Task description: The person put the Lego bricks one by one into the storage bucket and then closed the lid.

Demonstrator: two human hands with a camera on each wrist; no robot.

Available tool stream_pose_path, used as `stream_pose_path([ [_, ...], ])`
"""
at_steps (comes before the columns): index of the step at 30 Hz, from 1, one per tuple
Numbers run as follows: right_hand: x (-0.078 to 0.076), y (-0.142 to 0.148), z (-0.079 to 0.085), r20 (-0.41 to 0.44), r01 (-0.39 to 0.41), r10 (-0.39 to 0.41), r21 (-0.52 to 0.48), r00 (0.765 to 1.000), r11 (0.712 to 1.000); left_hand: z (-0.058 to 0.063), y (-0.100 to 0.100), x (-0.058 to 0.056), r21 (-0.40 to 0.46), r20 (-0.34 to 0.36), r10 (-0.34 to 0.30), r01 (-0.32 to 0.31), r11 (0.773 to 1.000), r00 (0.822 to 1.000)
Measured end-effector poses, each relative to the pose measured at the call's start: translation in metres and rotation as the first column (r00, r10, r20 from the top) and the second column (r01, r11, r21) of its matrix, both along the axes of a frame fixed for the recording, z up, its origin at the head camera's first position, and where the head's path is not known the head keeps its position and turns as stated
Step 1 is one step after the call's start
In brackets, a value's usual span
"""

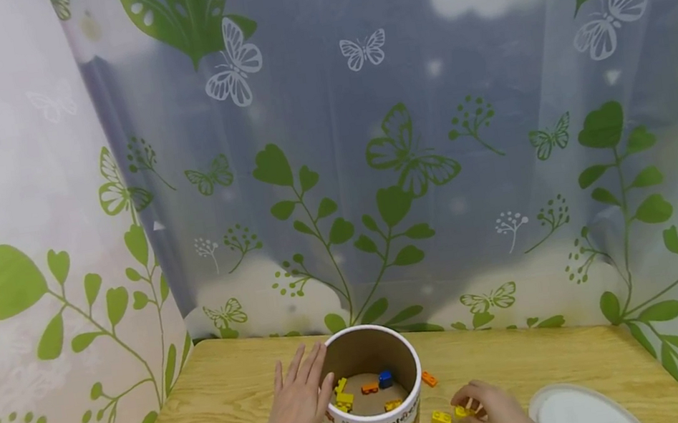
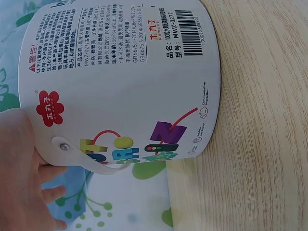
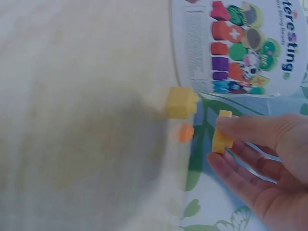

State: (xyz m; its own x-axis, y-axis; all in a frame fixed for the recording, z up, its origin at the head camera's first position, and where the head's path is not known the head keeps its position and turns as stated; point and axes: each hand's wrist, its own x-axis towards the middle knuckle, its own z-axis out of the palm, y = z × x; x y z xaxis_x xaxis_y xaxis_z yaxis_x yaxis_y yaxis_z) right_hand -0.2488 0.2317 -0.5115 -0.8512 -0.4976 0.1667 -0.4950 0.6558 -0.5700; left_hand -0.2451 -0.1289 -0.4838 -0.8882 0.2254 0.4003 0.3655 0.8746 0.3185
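Observation:
A white cylindrical bucket [image 1: 368, 420] with printed labels stands on the table. Inside it lie several toy bricks: yellow bricks [image 1: 344, 401], an orange brick [image 1: 370, 388] and a blue brick [image 1: 385, 378]. My left hand [image 1: 300, 397] rests at the bucket's left rim with its fingers straight; in the left wrist view, its fingers [image 2: 50, 192] reach past the rim near the white handle [image 2: 91, 163]. Right of the bucket, my right hand [image 1: 487, 411] pinches a yellow brick [image 3: 222, 132] between thumb and fingers, close over the table. Beside it lies another yellow brick [image 1: 442, 419].
An orange brick [image 1: 429, 378] lies on the wooden table [image 1: 239, 377] just right of the bucket. At the front right is a round white lid [image 1: 578, 413]. A curtain [image 1: 333, 169] printed with leaves and butterflies hangs behind the table.

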Motion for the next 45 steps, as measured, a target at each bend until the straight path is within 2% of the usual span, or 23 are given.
stream_pose_path([
  [8, -0.004, -0.006, 0.021, -0.083, 0.163, -0.168, -0.066, 0.982, 0.984, 0.000, 0.000, -0.001, 0.001, -0.009, 0.002, -0.002, 1.000, 1.000],
  [18, -0.006, -0.018, 0.033, -0.141, 0.255, -0.272, -0.127, 0.952, 0.959, 0.002, 0.001, -0.002, 0.001, -0.005, 0.002, -0.002, 1.000, 1.000],
  [32, -0.014, -0.036, 0.059, -0.295, 0.256, -0.303, -0.189, 0.906, 0.948, 0.003, 0.000, 0.001, 0.014, -0.036, -0.012, 0.013, 1.000, 0.999],
  [41, -0.023, -0.055, 0.077, -0.440, 0.172, -0.256, -0.223, 0.860, 0.960, 0.000, 0.000, 0.001, 0.004, -0.020, 0.002, -0.002, 1.000, 1.000],
  [45, -0.027, -0.067, 0.082, -0.451, 0.135, -0.237, -0.247, 0.861, 0.960, -0.002, 0.000, 0.000, 0.001, -0.023, 0.001, -0.001, 1.000, 1.000],
])
